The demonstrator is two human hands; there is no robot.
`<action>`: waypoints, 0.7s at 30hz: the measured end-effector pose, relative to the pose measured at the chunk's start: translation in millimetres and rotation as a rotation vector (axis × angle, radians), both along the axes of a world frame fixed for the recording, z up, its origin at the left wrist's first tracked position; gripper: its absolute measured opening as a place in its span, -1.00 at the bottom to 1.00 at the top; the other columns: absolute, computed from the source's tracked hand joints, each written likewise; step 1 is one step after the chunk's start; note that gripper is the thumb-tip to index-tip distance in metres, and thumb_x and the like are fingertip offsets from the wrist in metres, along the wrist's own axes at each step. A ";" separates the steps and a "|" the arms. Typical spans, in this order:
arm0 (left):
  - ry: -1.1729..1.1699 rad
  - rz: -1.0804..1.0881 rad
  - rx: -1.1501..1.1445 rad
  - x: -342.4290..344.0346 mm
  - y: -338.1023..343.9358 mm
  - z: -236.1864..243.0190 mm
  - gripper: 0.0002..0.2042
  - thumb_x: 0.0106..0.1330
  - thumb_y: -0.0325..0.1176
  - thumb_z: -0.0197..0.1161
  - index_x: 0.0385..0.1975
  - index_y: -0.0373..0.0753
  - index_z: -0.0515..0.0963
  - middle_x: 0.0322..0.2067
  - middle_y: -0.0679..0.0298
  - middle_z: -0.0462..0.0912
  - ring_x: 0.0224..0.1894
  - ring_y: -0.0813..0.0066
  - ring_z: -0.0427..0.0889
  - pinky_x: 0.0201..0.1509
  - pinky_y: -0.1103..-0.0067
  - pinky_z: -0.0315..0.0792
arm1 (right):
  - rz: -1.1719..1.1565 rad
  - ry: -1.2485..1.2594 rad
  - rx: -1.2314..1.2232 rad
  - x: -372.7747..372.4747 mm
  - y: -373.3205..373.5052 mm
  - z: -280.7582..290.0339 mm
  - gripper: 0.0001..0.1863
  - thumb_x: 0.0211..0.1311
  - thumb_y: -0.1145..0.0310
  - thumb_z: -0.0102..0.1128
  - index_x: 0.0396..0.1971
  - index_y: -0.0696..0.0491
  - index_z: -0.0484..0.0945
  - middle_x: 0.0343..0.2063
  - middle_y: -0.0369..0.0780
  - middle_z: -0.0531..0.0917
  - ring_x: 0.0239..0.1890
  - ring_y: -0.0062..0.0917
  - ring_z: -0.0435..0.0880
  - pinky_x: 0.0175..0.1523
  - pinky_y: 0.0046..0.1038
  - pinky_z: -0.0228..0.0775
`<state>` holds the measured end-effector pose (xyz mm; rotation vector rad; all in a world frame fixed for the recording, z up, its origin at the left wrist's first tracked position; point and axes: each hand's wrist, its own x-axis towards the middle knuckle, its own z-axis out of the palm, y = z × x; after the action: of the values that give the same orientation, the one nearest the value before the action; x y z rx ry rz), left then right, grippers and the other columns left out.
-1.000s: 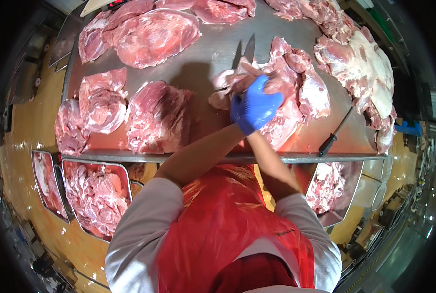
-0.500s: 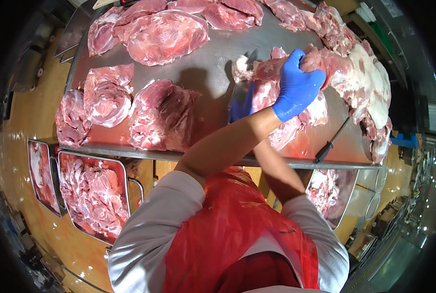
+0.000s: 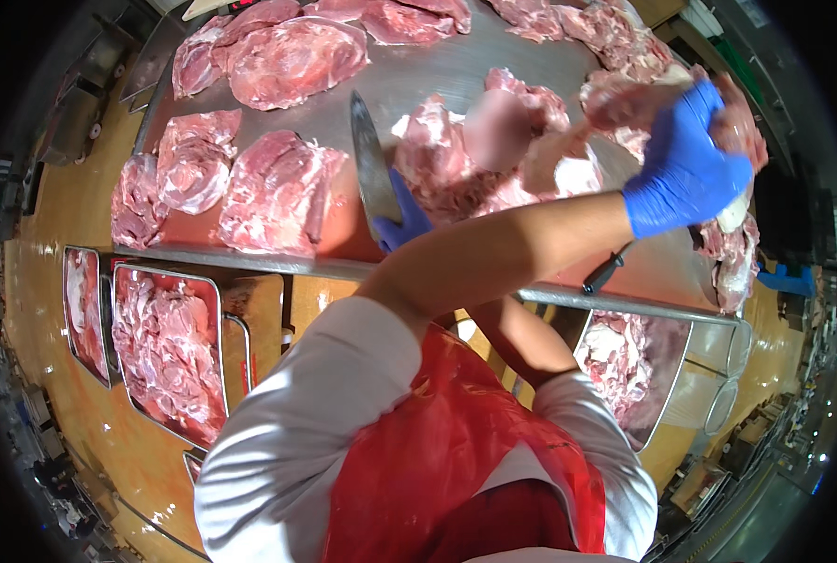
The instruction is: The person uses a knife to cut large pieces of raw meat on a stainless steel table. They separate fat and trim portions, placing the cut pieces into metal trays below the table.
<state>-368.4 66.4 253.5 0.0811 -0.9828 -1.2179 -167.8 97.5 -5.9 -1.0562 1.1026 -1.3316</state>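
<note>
Arms crossed, I reach my left hand in a blue glove to the right of the steel table, fingers closed on a pink piece of meat. My right hand, also blue-gloved, is under my left forearm, partly hidden, gripping a broad knife with its blade pointing away from me. Several cut pieces of meat lie right of the knife. A large slab rests to its left. A sharpening steel with a black handle lies near the front edge, partly behind my arm.
More meat lines the back and right side. Steel tubs of meat stand below the front edge at left and right. Outer left is a narrower tub. Yellow floor surrounds the table.
My left hand has moved rightward across the table with meat in it. My right hand and knife have swung to the left and nearer, coming out from behind the meat.
</note>
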 end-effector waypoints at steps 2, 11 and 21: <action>-0.137 -0.140 -0.137 -68.7 73.5 -10.2 -0.85 0.06 -0.34 0.22 -0.38 -0.19 0.47 -0.41 0.17 0.58 -0.31 0.42 0.58 -0.26 0.41 0.49 | -0.160 0.083 0.089 -55.3 53.4 -1.2 -0.27 0.28 0.40 0.12 0.41 -0.03 0.05 -0.39 -0.23 0.55 -0.54 -0.56 0.50 -0.47 -0.46 0.40; -1.109 -0.944 -0.922 -97.4 241.9 -133.5 -0.53 0.07 -0.21 0.27 0.04 -0.16 0.54 0.12 -0.10 0.45 0.21 -0.03 0.43 0.21 0.18 0.38 | -0.366 0.149 0.237 -211.6 143.1 11.1 -0.38 0.26 0.38 0.19 0.32 0.01 0.24 -0.24 -0.19 0.59 -0.39 -0.51 0.54 -0.32 -0.48 0.40; -1.299 0.508 0.374 260.8 -144.8 -300.6 -0.62 0.37 -0.13 0.13 -0.06 -0.33 0.58 -0.17 -0.03 0.65 -0.16 0.12 0.64 0.02 0.36 0.46 | -0.309 0.046 0.294 -236.4 87.1 -10.2 -0.74 0.37 0.44 0.09 0.00 0.09 0.35 -0.52 -0.34 0.49 -0.54 -0.67 0.47 -0.49 -0.52 0.34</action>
<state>-107.6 -78.4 -47.0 1.4678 -1.6544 -0.7647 -404.2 184.6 -16.1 -0.7224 1.4905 -1.3352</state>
